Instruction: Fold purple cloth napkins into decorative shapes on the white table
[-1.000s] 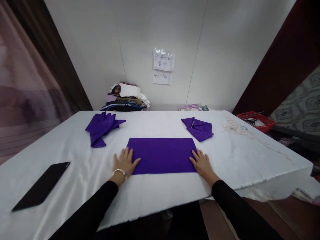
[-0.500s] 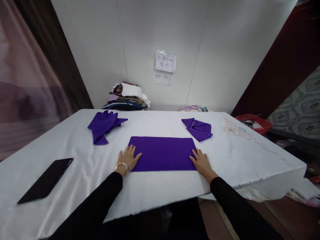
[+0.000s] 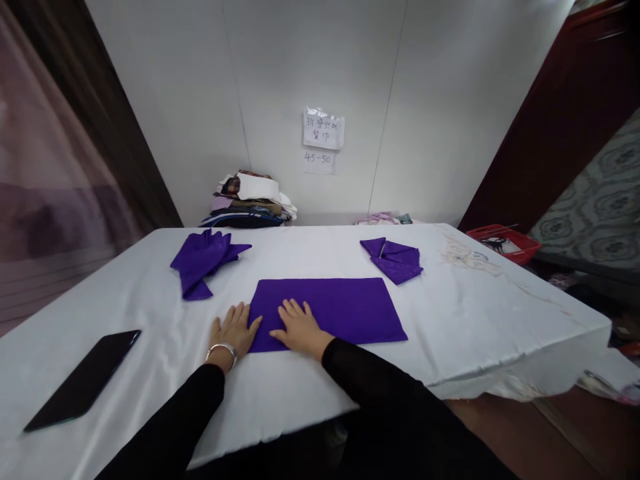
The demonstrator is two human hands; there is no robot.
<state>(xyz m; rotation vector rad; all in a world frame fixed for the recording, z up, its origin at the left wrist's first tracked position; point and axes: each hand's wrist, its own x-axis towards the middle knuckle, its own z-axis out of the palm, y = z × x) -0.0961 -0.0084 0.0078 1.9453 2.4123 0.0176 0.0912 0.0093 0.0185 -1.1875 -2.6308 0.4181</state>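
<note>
A purple cloth napkin (image 3: 345, 310), folded into a wide flat rectangle, lies on the white-covered table in front of me. At its left edge my left hand (image 3: 234, 330) rests with fingers spread, the thumb on the cloth; a silver bracelet circles the wrist. My right hand (image 3: 299, 325) lies flat on the left half of the napkin, fingers apart. Beyond my left hand sits a purple napkin folded with fanned pleats (image 3: 204, 260). Another folded purple napkin (image 3: 395, 259), pointed in shape, lies toward the back right.
A dark tablet-like slab (image 3: 83, 380) lies on the white tablecloth (image 3: 165, 373) at left. Stacked clothes (image 3: 253, 200) stand behind the table's far edge. Paper signs (image 3: 323, 130) hang on the wall. Right of the table is a red basket (image 3: 523, 250).
My right hand has moved left from the napkin's right edge onto its left half. My left hand has shifted slightly left and stays at the left edge. The view has shifted a little.
</note>
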